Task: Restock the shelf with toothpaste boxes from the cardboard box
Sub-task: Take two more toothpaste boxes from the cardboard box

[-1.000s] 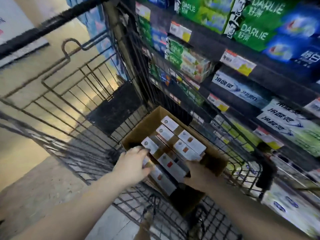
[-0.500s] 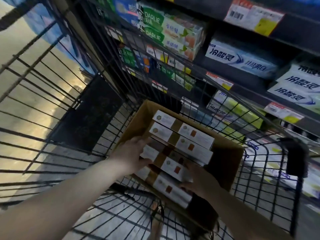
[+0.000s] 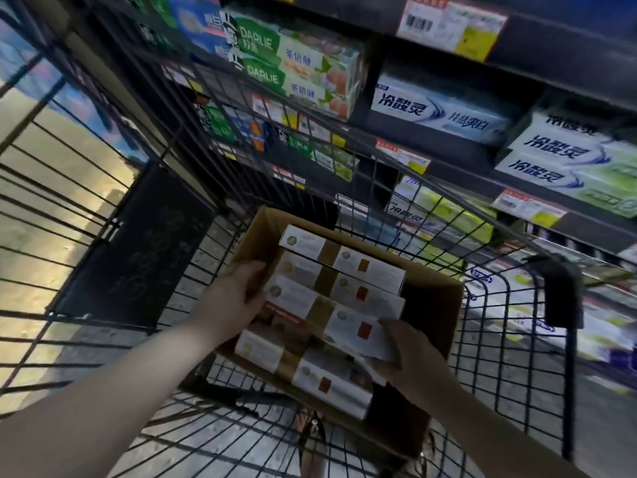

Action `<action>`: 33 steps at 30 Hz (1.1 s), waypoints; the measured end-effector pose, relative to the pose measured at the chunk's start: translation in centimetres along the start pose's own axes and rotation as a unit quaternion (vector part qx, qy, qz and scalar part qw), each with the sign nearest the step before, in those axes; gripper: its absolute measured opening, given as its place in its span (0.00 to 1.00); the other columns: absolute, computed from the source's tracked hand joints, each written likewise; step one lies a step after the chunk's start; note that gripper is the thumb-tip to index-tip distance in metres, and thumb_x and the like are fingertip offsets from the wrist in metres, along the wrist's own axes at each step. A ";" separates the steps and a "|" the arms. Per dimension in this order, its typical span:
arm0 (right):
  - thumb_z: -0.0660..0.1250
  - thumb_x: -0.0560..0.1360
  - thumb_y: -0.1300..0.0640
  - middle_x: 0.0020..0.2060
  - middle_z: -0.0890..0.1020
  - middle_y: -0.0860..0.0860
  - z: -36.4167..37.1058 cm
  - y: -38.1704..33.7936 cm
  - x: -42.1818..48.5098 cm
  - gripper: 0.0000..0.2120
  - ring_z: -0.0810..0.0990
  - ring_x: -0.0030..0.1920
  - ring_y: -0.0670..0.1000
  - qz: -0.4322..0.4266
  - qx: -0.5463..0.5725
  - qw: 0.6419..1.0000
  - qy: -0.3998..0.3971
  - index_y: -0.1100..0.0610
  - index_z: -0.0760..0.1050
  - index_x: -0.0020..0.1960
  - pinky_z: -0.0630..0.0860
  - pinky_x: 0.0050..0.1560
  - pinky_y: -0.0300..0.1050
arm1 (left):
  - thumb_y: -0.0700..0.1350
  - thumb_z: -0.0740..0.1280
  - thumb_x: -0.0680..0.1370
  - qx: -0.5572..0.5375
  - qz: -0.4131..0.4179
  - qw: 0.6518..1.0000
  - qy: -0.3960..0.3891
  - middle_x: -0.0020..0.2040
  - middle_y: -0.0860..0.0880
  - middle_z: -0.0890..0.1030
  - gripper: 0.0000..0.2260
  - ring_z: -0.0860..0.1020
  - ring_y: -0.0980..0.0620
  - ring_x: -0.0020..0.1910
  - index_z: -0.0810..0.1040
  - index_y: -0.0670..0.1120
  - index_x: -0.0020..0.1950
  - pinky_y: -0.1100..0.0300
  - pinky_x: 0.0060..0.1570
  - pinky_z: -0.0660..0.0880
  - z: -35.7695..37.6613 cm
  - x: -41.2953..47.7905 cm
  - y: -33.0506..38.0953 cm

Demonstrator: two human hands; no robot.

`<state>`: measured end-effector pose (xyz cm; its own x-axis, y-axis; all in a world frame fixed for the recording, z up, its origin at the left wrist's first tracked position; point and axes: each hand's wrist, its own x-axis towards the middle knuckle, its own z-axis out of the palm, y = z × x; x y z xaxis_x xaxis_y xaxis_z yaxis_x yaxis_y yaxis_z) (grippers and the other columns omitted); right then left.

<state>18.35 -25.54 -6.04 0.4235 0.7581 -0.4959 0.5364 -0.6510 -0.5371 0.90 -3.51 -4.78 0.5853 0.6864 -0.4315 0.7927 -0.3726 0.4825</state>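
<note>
Head view: left grip (image 3: 238,298), right grip (image 3: 410,360) clasp toothpaste boxes (image 3: 310,305); cart (image 3: 560,294) beside shelves (image 3: 568,39).

I see the cardboard box (image 3: 256,232) sitting on the floor of the wire cart (image 3: 558,288). Beyond the box, the shelf (image 3: 465,160) carries stacked toothpaste packs (image 3: 441,112).

White toothpaste boxes (image 3: 344,288) with gold bands are laid flat, side by side, in the open brown cardboard box (image 3: 443,305). The dark shelf (image 3: 462,160) beside it is lined with other toothpaste cartons (image 3: 437,112).
</note>
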 end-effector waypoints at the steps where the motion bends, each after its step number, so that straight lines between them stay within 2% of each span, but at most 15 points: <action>1: 0.70 0.70 0.47 0.61 0.73 0.49 -1.2 0.4 -0.9 0.29 0.72 0.60 0.48 -0.003 -0.001 1.000 0.014 0.52 0.65 0.67 0.71 0.56 0.41 | 0.52 0.64 0.76 -0.007 -0.001 1.000 0.000 0.68 0.47 0.70 0.23 0.72 0.47 0.64 0.67 0.49 0.70 0.58 0.62 0.68 -0.2 0.2 0.1; 4: 0.71 0.68 0.45 0.51 0.72 0.45 -5.1 1.2 -3.3 0.29 0.72 0.50 0.46 0.011 -0.009 0.998 0.060 0.52 0.67 0.65 0.70 0.47 0.38 | 0.62 0.59 0.73 -0.015 0.037 0.999 0.003 0.62 0.48 0.76 0.25 0.74 0.49 0.60 0.72 0.51 0.65 0.59 0.58 0.70 -0.3 1.4 0.8; 6: 0.68 0.65 0.36 0.48 0.72 0.45 -7.3 1.6 -4.7 0.33 0.74 0.47 0.48 0.029 -0.007 0.995 0.092 0.52 0.69 0.63 0.72 0.45 0.40 | 0.59 0.61 0.74 -0.023 0.059 0.998 0.009 0.60 0.48 0.78 0.20 0.77 0.52 0.56 0.74 0.50 0.63 0.63 0.54 0.70 0.4 2.8 1.2; 8: 0.62 0.60 0.26 0.46 0.74 0.45 -8.6 2.5 -5.2 0.39 0.76 0.46 0.50 0.037 -0.004 0.992 0.124 0.51 0.71 0.61 0.72 0.41 0.37 | 0.53 0.66 0.74 0.008 0.076 0.997 -0.003 0.62 0.48 0.76 0.19 0.76 0.51 0.58 0.73 0.49 0.64 0.64 0.56 0.70 1.5 4.4 1.7; 9: 0.65 0.59 0.28 0.45 0.74 0.46 -9.1 2.8 -5.3 0.38 0.77 0.45 0.51 0.051 0.002 0.988 0.145 0.53 0.72 0.60 0.71 0.39 0.37 | 0.52 0.69 0.72 0.030 0.081 0.996 -0.020 0.63 0.47 0.74 0.23 0.73 0.49 0.61 0.72 0.49 0.65 0.61 0.59 0.70 2.2 5.1 1.9; 11: 0.76 0.61 0.48 0.43 0.76 0.47 -9.8 2.9 -5.3 0.28 0.79 0.44 0.55 0.075 0.015 0.981 0.177 0.53 0.73 0.58 0.73 0.40 0.42 | 0.53 0.71 0.70 0.102 0.090 0.989 -0.058 0.70 0.47 0.66 0.30 0.65 0.46 0.69 0.66 0.50 0.70 0.54 0.67 0.66 3.6 6.1 2.1; 13: 0.77 0.62 0.59 0.47 0.77 0.49 -9.8 3.5 -5.0 0.28 0.79 0.47 0.56 0.076 0.030 0.977 0.197 0.48 0.71 0.58 0.75 0.45 0.48 | 0.53 0.70 0.71 0.172 0.082 0.979 -0.070 0.75 0.49 0.56 0.35 0.55 0.46 0.73 0.59 0.52 0.73 0.53 0.71 0.59 4.6 7.0 1.9; 15: 0.76 0.63 0.61 0.49 0.77 0.49 -9.6 4.2 -4.7 0.29 0.78 0.50 0.55 0.091 0.037 0.975 0.197 0.50 0.71 0.60 0.74 0.49 0.49 | 0.52 0.69 0.71 0.207 0.074 0.974 -0.052 0.75 0.50 0.54 0.36 0.53 0.46 0.73 0.54 0.54 0.74 0.51 0.70 0.61 5.1 7.7 1.6; 17: 0.76 0.64 0.60 0.49 0.75 0.48 -9.4 4.6 -4.5 0.28 0.77 0.50 0.53 0.088 0.044 0.977 0.190 0.53 0.71 0.62 0.72 0.49 0.47 | 0.52 0.68 0.71 0.243 0.077 0.966 -0.031 0.72 0.50 0.57 0.36 0.55 0.45 0.71 0.52 0.55 0.74 0.50 0.67 0.65 5.1 8.2 1.4; 22: 0.75 0.65 0.59 0.47 0.74 0.48 -9.5 3.6 -4.5 0.25 0.73 0.43 0.43 0.077 0.033 0.982 0.171 0.55 0.71 0.60 0.65 0.39 0.25 | 0.54 0.67 0.72 0.328 0.110 0.938 -0.017 0.72 0.48 0.57 0.37 0.59 0.45 0.69 0.49 0.55 0.75 0.52 0.65 0.62 5.0 7.6 1.0; 25: 0.75 0.65 0.59 0.48 0.75 0.48 -9.4 3.5 -4.3 0.26 0.74 0.47 0.47 0.064 0.034 0.985 0.160 0.58 0.72 0.62 0.66 0.42 0.28 | 0.52 0.66 0.72 0.324 0.100 0.941 -0.017 0.73 0.49 0.58 0.35 0.59 0.46 0.69 0.52 0.54 0.74 0.53 0.65 0.62 5.3 7.3 0.9; 28: 0.73 0.68 0.55 0.47 0.71 0.42 -9.9 2.5 -4.4 0.25 0.71 0.48 0.43 0.055 0.033 0.984 0.165 0.52 0.69 0.63 0.66 0.42 0.29 | 0.55 0.68 0.71 0.272 0.098 0.955 -0.059 0.72 0.49 0.62 0.33 0.62 0.47 0.69 0.57 0.52 0.72 0.52 0.66 0.65 5.4 6.8 0.2; 30: 0.72 0.69 0.53 0.47 0.71 0.42 -10.2 1.9 -4.6 0.24 0.71 0.49 0.44 0.054 0.026 0.984 0.168 0.50 0.68 0.63 0.66 0.43 0.31 | 0.58 0.70 0.69 0.188 0.125 0.970 -0.089 0.72 0.52 0.62 0.35 0.64 0.50 0.69 0.55 0.62 0.71 0.53 0.65 0.68 5.1 5.8 0.1; 32: 0.72 0.68 0.51 0.46 0.72 0.40 -10.7 1.2 -5.1 0.21 0.72 0.49 0.46 0.054 0.029 0.982 0.176 0.47 0.69 0.59 0.67 0.46 0.38 | 0.56 0.72 0.68 0.102 0.178 0.972 -0.112 0.68 0.60 0.61 0.37 0.63 0.56 0.67 0.48 0.80 0.61 0.61 0.64 0.66 4.1 4.3 0.6; 33: 0.71 0.68 0.51 0.45 0.71 0.39 -10.9 0.9 -5.4 0.20 0.73 0.49 0.47 0.053 0.031 0.982 0.177 0.45 0.68 0.57 0.68 0.47 0.40 | 0.56 0.72 0.68 0.077 0.190 0.971 -0.120 0.64 0.64 0.60 0.38 0.62 0.59 0.65 0.45 0.84 0.55 0.65 0.61 0.64 3.4 3.4 1.2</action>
<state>24.55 -29.83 3.59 0.7075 0.6447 -0.2894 0.4352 -0.7202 -0.5403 4.40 -3.75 -8.27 0.8494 0.3226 -0.4177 0.5162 -0.6722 0.5307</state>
